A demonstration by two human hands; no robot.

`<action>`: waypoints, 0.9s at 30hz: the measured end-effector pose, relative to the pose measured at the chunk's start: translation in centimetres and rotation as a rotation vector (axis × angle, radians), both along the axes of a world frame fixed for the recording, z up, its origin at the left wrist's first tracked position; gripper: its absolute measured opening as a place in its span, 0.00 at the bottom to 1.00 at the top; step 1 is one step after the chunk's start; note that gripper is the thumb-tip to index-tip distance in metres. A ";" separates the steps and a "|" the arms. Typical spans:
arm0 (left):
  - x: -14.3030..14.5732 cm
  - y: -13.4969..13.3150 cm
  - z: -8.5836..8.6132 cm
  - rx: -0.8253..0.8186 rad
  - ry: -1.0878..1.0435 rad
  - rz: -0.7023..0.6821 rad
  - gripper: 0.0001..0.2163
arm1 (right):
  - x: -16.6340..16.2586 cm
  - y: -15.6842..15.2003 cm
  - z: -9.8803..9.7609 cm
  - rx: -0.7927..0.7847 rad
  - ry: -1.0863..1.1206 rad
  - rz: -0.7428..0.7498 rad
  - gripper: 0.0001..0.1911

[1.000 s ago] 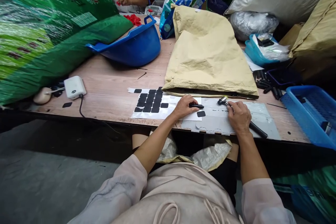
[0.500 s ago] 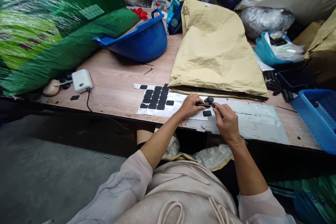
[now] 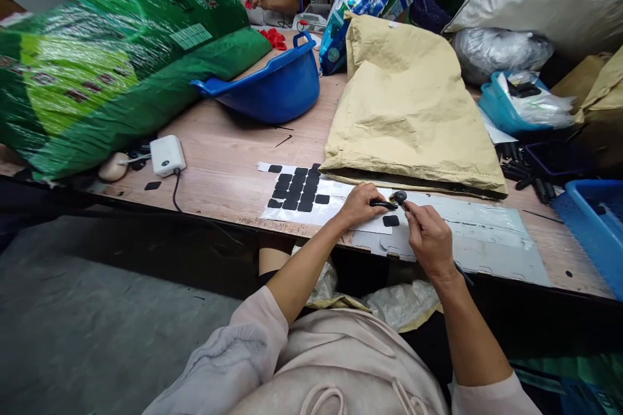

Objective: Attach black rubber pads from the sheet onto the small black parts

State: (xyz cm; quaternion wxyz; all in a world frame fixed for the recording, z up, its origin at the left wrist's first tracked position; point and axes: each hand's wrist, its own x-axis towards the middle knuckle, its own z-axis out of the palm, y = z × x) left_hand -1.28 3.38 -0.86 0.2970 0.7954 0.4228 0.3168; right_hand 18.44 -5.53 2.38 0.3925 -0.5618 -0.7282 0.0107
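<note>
Left hand [image 3: 359, 205] pinching thin black stick [image 3: 383, 205]; right hand [image 3: 429, 240] clamped round small hammer [image 3: 400, 197], rounded head at stick tip.

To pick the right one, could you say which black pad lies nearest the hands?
The lone black pad between the left hand and right hand, apart from the cluster farther left.

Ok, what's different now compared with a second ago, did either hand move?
The right hand swung the small hammer leftward, from lying out over the grey sheet to its head at the tip of the black part. The left hand kept pinching that part on the white sheet, and the loose black pad beside it stayed put.
</note>
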 end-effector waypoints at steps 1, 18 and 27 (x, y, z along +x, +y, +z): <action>0.0 0.0 0.0 -0.005 -0.001 0.004 0.05 | 0.1 -0.1 -0.2 -0.007 -0.008 -0.004 0.16; 0.1 -0.4 0.6 -0.070 0.037 0.032 0.06 | 7.7 2.2 -3.1 0.076 -0.348 -0.242 0.13; -0.2 -2.3 2.0 -0.034 -0.032 -0.014 0.07 | 7.5 2.4 -3.5 0.117 -0.406 -0.256 0.13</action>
